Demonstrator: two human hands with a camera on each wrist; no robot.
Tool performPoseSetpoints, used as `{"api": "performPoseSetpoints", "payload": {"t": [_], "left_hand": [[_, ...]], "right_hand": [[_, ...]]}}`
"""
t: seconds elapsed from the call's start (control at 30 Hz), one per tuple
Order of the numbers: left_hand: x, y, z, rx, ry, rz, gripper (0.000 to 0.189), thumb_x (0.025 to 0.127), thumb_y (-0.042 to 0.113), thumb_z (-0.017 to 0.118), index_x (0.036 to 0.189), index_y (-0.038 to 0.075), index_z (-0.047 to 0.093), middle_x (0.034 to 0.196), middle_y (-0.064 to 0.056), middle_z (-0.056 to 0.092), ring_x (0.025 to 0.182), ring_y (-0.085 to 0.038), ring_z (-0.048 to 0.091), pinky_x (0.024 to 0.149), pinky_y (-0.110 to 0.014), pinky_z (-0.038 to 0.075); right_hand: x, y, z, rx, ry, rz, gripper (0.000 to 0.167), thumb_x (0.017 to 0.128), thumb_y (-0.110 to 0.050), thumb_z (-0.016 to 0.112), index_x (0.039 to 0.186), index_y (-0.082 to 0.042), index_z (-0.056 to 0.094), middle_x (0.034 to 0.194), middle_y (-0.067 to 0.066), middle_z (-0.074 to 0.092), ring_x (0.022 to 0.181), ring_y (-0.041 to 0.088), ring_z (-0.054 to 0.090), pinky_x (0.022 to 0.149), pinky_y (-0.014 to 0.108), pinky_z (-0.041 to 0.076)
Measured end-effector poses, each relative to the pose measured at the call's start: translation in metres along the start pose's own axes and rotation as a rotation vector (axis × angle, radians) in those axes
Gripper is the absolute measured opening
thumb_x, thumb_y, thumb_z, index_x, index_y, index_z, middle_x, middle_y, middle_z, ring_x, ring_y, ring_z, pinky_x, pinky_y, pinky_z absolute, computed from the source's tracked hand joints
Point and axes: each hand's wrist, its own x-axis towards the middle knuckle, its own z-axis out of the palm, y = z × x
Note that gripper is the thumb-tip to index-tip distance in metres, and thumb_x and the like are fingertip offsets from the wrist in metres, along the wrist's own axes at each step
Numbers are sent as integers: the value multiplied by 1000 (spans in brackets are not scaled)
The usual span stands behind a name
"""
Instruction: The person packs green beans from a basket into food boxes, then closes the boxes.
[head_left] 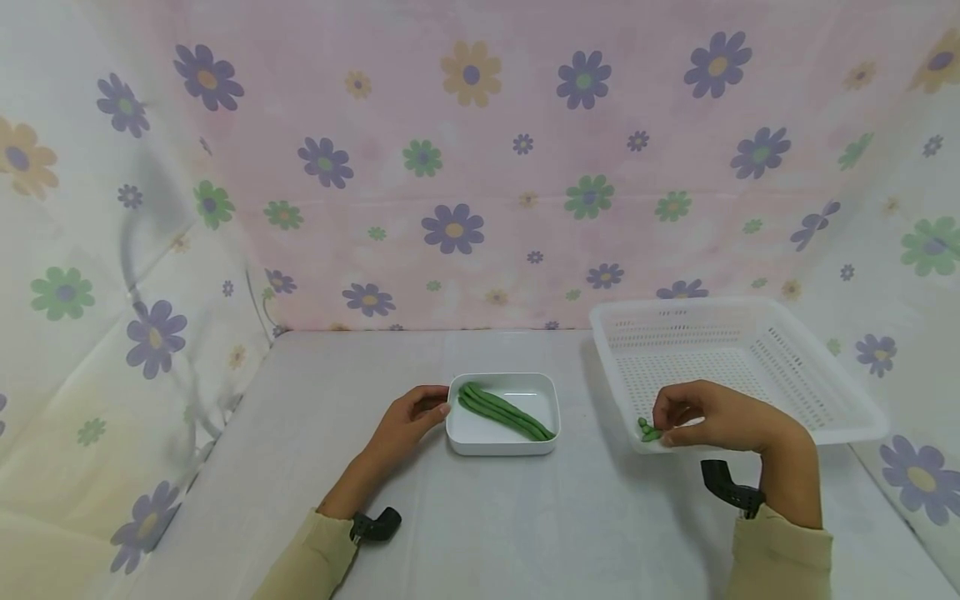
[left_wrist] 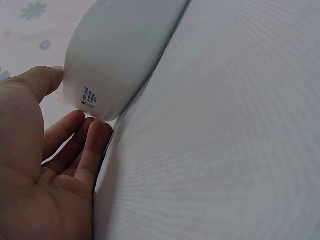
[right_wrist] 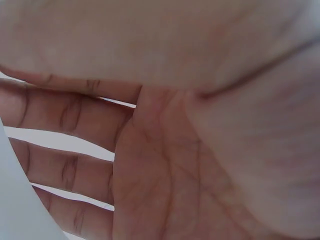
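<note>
Several long green beans [head_left: 506,412] lie slantwise in a small white rectangular dish [head_left: 487,437]. My left hand [head_left: 405,421] is at the dish's left end, its thumb touching the rim and its fingertips against the wall. The left wrist view shows small dark print on that wall of the dish [left_wrist: 122,55]. Over the near left corner of a white basket [head_left: 757,312], my right hand [head_left: 720,414] pinches green beans [head_left: 647,432] between thumb and fingers; only their short ends show. The right wrist view shows the palm [right_wrist: 155,170] but not the beans.
The perforated basket stands to the right of the dish, near the back of the white-covered table [head_left: 480,525]. A flowered pink cloth [head_left: 480,167] hangs behind, with flowered sheets at both sides. Each wrist wears a black camera mount [head_left: 377,525].
</note>
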Motion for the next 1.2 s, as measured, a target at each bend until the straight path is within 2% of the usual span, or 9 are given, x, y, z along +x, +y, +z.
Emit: {"api": "performPoseSetpoints", "payload": {"t": [0.27, 0.4, 0.6, 0.73, 0.87, 1.03, 1.2], "left_hand": [[1, -2, -1, 7, -7, 2, 44, 107, 23, 67, 144, 1, 60, 140, -16, 66, 130, -30, 63, 107, -29, 50], [1, 1, -1, 11, -6, 8, 43, 107, 23, 68, 143, 1, 61, 139, -15, 66, 129, -29, 64, 107, -30, 51], [0, 3, -1, 16, 1, 8, 43, 107, 23, 68, 143, 1, 61, 138, -14, 67, 128, -29, 64, 107, -33, 51], [6, -11, 0, 13, -1, 4, 43, 107, 23, 68, 143, 2, 61, 139, -14, 67, 129, -29, 64, 107, -31, 51], [11, -28, -1, 9, -2, 1, 43, 106, 28, 69, 144, 9, 62, 139, -10, 67, 128, -25, 64, 106, -29, 51], [11, -30, -3, -1, -12, 8, 42, 105, 34, 70, 142, 14, 64, 138, -5, 68, 127, -20, 64, 106, -29, 51], [11, -29, -3, 1, -18, 16, 43, 105, 36, 70, 141, 14, 64, 138, -5, 68, 127, -21, 64, 107, -29, 51]], "right_hand": [[-1, 3, -2, 19, -9, -38, 11, 98, -8, 75, 102, -18, 73, 99, -10, 71, 100, 17, 72, 89, 29, 58], [0, 4, -3, 33, -15, -63, 8, 99, -12, 75, 102, -18, 72, 100, -5, 71, 100, 18, 71, 91, 29, 58], [0, 6, -5, 25, -6, -99, 5, 101, -14, 74, 104, -17, 71, 102, 0, 73, 98, 17, 69, 86, 28, 58], [-1, 8, -6, 20, 16, -121, 7, 101, -10, 73, 105, -16, 72, 102, 0, 73, 98, 15, 70, 85, 26, 56], [-2, 7, -6, 27, 35, -161, 12, 101, -5, 72, 109, -14, 71, 103, 3, 72, 99, 14, 70, 85, 25, 56], [-3, 5, -8, 19, 46, -178, 13, 102, -8, 71, 114, -14, 72, 106, 4, 74, 100, 18, 70, 86, 25, 56], [-5, 2, -10, 26, 28, -249, 11, 103, -2, 68, 111, -9, 71, 103, 7, 71, 93, 20, 69, 84, 26, 56]]}}
